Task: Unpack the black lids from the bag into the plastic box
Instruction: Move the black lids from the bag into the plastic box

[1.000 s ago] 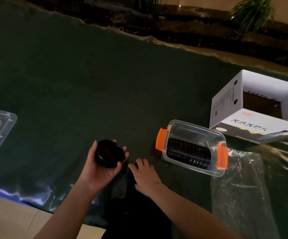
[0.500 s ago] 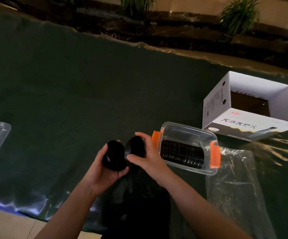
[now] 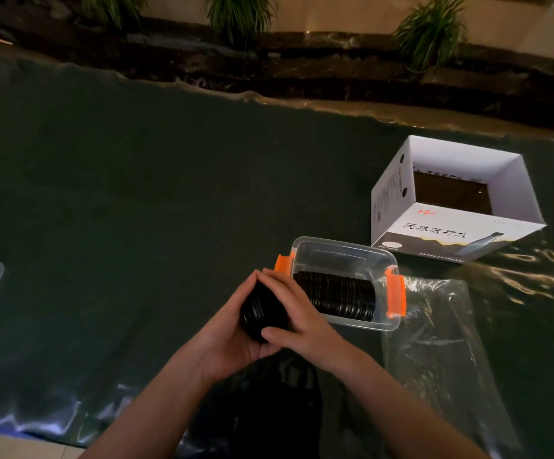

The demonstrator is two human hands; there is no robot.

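Lids (image 3: 262,314) sit stacked between our palms: our left hand (image 3: 227,339) cups the stack from below, our right hand (image 3: 297,321) curls over its top. Our plastic box (image 3: 341,256) lies just beyond and to the right, nearer that right hand, its row of lids running crosswise, so we judge the stack should go in parallel.

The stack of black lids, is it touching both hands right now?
Touching. The head view shows the left hand cupping the stack of black lids underneath while the right hand wraps over it.
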